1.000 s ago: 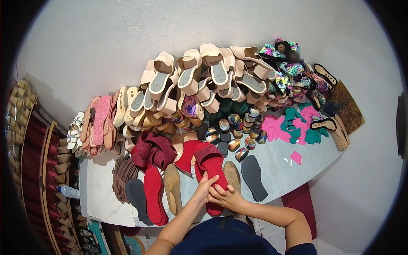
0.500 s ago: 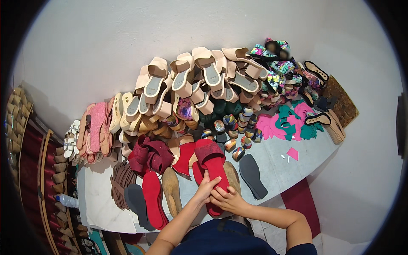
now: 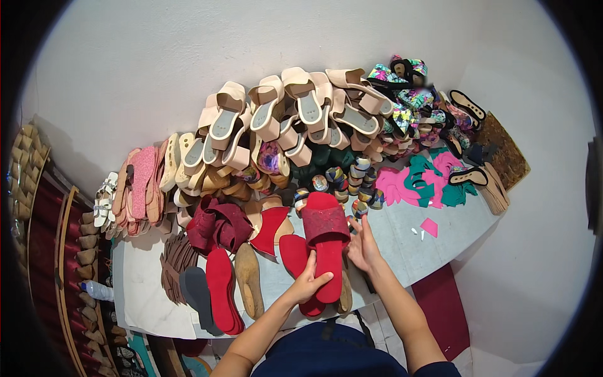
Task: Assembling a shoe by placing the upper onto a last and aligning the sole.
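Note:
My left hand (image 3: 308, 284) is closed on the lower end of a red slipper (image 3: 329, 267), its thumb lying across the sole. A wide, dark red, speckled strap (image 3: 326, 232) spans the slipper's upper part. Beside the strap, on the right, my right hand (image 3: 364, 247) has its fingers apart, close to or touching the strap's edge. Beneath the held slipper lies another red sole (image 3: 293, 254), partly covered. A wooden shoe last (image 3: 345, 295) shows under the slipper's right side, mostly hidden.
Left of my hands lie red soles (image 3: 222, 292), dark grey soles (image 3: 198, 298), a wooden last (image 3: 249, 279) and dark red straps (image 3: 220, 226). Beige heeled sandals (image 3: 267, 103) are piled along the wall. Multicoloured heels (image 3: 359, 179) and pink and green cut pieces (image 3: 418, 182) lie behind to the right.
My right hand has let go of the slipper's sole and moved up and right beside the strap. The slipper has shifted slightly right, still in my left hand.

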`<state>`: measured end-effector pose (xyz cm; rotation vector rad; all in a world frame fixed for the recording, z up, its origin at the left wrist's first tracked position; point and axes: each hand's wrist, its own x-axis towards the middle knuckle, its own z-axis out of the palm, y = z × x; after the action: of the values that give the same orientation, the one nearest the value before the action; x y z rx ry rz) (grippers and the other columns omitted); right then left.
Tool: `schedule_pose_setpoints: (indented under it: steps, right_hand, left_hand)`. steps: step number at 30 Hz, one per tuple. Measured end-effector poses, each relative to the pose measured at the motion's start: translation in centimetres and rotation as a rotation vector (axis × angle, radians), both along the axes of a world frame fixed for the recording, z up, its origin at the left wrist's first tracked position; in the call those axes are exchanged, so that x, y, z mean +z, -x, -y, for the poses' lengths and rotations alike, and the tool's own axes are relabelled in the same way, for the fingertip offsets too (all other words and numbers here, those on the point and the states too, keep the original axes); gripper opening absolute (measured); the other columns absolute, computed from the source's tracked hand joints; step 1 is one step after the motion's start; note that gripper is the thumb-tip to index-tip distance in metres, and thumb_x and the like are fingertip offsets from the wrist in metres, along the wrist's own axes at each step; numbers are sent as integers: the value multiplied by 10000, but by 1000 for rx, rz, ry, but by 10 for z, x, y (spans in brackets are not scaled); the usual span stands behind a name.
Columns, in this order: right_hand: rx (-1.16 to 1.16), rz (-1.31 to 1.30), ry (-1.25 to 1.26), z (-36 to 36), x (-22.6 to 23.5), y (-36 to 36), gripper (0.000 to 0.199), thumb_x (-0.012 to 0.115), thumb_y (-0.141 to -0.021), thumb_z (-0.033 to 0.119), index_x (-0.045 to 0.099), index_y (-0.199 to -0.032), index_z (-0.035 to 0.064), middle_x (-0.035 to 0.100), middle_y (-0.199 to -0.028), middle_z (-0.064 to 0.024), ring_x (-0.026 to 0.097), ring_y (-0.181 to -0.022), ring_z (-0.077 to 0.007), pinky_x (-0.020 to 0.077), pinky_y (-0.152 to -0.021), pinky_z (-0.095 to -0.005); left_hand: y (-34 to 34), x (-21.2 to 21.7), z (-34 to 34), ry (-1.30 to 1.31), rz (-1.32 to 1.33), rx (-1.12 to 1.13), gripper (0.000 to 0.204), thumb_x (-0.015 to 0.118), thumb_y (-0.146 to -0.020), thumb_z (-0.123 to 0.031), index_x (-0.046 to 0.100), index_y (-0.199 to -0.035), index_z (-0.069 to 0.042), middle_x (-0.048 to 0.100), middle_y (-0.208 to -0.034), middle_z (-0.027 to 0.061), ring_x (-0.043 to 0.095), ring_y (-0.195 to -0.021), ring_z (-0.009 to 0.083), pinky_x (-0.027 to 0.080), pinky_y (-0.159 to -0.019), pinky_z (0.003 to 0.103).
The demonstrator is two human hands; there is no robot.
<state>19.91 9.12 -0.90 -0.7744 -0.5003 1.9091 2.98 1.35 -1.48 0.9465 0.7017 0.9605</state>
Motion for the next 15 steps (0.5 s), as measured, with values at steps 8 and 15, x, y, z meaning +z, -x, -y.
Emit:
schedule_pose_setpoints:
  steps: [8, 15]
  right_hand:
    - [154, -93, -82, -27, 32, -6, 429, 580, -806, 209, 424, -1154, 12, 534, -1080, -123, 550, -957, -189, 449, -841, -323]
    - [189, 28, -75, -34, 56, -6, 348, 579, -803, 143, 469, -1096, -10, 575, -987, -99, 577, -868, -151, 474, -777, -289]
  left_hand:
    - [-13, 10, 9, -46, -123, -83, 851, 545, -825, -147, -131, -1302, 51, 6, -1394, 185, 70, -1289, 207, 111, -1031, 286]
    - [-18, 22, 8, -33, -199, -91, 847, 542, -824, -137, -131, -1314, 23, 11, -1398, 171, 88, -1286, 207, 127, -1028, 288]
